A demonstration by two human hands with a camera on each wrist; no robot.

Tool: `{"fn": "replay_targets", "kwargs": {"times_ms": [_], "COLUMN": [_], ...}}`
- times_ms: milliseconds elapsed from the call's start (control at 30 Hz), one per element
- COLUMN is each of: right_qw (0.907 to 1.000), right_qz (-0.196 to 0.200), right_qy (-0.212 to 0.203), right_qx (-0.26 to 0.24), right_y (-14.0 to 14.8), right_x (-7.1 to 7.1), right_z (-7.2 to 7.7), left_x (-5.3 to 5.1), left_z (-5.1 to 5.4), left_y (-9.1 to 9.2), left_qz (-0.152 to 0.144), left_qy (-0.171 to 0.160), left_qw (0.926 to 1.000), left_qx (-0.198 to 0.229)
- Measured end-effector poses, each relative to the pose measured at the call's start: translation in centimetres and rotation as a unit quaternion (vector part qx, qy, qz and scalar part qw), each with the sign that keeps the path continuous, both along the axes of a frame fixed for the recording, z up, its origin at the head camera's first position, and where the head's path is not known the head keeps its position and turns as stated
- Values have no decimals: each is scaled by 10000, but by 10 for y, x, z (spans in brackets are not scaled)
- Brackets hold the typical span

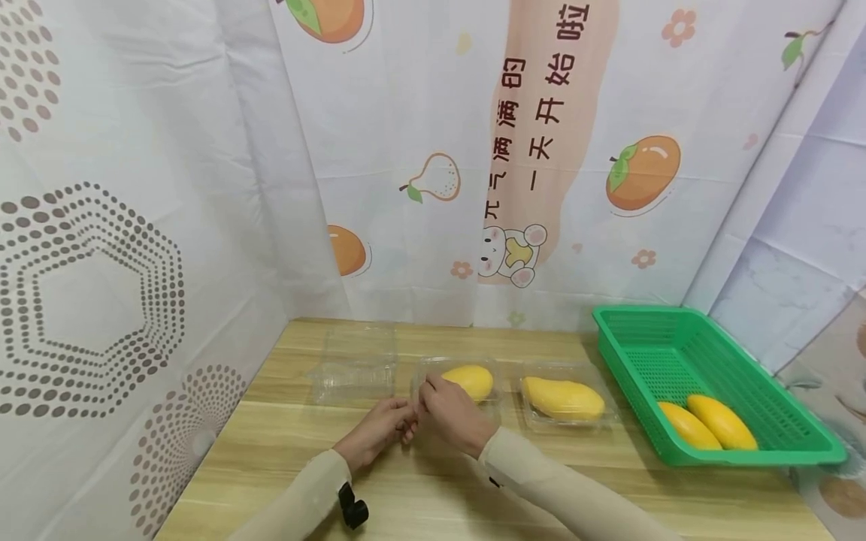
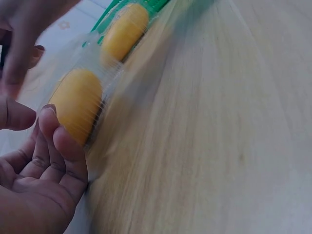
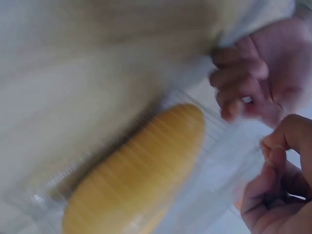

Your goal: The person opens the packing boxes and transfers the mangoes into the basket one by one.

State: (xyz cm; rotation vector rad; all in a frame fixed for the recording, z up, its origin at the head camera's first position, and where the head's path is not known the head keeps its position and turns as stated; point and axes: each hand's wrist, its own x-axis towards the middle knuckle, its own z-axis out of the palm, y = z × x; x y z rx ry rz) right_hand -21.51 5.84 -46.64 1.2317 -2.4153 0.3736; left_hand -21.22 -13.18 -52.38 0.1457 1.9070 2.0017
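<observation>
In the head view, a yellow mango [image 1: 471, 382] lies in the middle clear plastic clamshell box [image 1: 497, 368]. My right hand [image 1: 455, 412] reaches over the box's left end, and its thumb and finger pinch the thin plastic edge in the right wrist view. My left hand [image 1: 381, 432] is beside it at the same end, with thumb and index fingertips drawn together at the edge of the plastic; the exact contact is partly hidden. The ribbed plastic covers the mango [image 3: 141, 170] in the right wrist view.
Left of the hands stands an open clear clamshell box [image 1: 355, 376] with nothing in it. To the right, another clear box holds a mango [image 1: 564, 398]. A green basket [image 1: 744, 376] with two mangoes [image 1: 722, 422] stands at the table's right. A printed curtain [image 1: 406, 113] hangs behind.
</observation>
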Motion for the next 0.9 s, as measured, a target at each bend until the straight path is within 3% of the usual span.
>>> {"fn": "replay_targets", "kwargs": {"times_ms": [300,633,900], "right_qw": [9990,9987,9977], "right_qz": [94,-155,-186], "right_qy": [-403,195,645], "right_qx": [-159,-445,-130], "right_y": [3,3,12], "right_x": [0,1,5], "right_z": [3,-1,-10], "left_x": [0,1,-1], "left_z": [-1,2,4], "left_y": [0,-1,-2], "left_qz": [-21,-302,-441], "left_qy": [42,333,365], "left_qw": [9999,9984,9978], "left_qx": [-146,-346,-323]}}
